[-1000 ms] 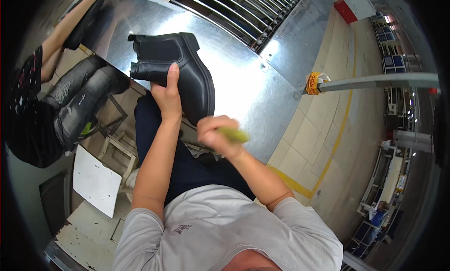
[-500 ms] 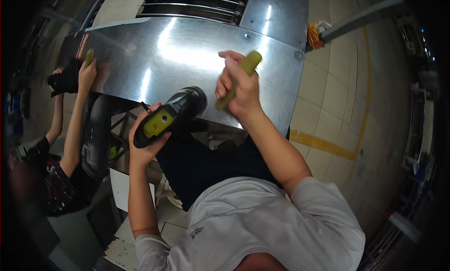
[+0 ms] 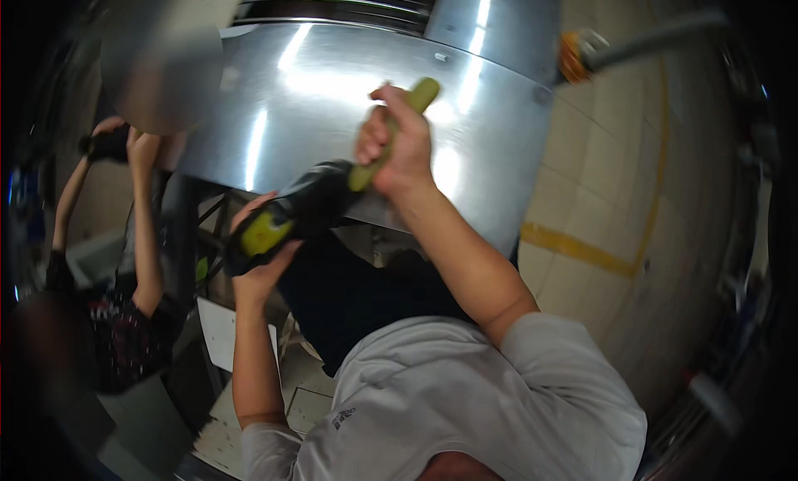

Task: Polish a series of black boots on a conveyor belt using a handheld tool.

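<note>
Left hand [image 3: 259, 269] cups a black boot [image 3: 303, 211] from beneath, sole turned up, its yellow-green insert showing near the fingers. Right hand [image 3: 399, 148], fisted, grips a yellow-green tool handle [image 3: 391, 132] whose lower end meets the boot. The boot looks fairly light, with a stiff sole and softer upper, best held at heel and sole. Beyond both hands lies a shiny steel table [image 3: 332, 90]. Left of the left hand, a co-worker's hands [image 3: 125, 144] hold another dark item.

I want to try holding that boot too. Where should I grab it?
Probably from below, round the heel end. The boot lies tilted, its yellow-green insole showing, and the left hand cups it there. That leaves the toe end free for the stick in the right hand.
</note>
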Action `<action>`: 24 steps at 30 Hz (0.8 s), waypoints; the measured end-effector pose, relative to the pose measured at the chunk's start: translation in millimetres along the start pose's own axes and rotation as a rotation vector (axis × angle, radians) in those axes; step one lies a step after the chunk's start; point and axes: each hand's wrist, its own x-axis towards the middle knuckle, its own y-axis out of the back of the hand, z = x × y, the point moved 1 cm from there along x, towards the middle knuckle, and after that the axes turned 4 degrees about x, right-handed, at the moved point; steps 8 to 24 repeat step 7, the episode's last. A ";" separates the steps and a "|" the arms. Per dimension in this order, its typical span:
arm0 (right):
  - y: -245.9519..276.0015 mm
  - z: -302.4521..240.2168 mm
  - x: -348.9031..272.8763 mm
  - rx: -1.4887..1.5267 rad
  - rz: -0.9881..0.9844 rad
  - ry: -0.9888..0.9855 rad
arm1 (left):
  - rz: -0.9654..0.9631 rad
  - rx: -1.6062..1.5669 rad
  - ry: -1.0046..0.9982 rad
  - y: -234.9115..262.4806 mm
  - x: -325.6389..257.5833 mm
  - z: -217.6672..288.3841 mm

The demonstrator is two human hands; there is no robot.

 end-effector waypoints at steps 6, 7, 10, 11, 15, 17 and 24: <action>6.8 -35.3 13.9 -0.224 -0.047 0.116 | -0.055 -0.077 -0.265 -35.6 26.3 7.6; -8.2 -11.7 18.7 -0.208 -0.107 0.035 | 0.015 -0.010 -0.232 -13.2 11.9 11.1; -8.2 -11.7 18.7 -0.208 -0.107 0.035 | 0.015 -0.010 -0.232 -13.2 11.9 11.1; -8.2 -11.7 18.7 -0.208 -0.107 0.035 | 0.015 -0.010 -0.232 -13.2 11.9 11.1; -8.2 -11.7 18.7 -0.208 -0.107 0.035 | 0.015 -0.010 -0.232 -13.2 11.9 11.1; -8.2 -11.7 18.7 -0.208 -0.107 0.035 | 0.015 -0.010 -0.232 -13.2 11.9 11.1; -8.2 -11.7 18.7 -0.208 -0.107 0.035 | 0.015 -0.010 -0.232 -13.2 11.9 11.1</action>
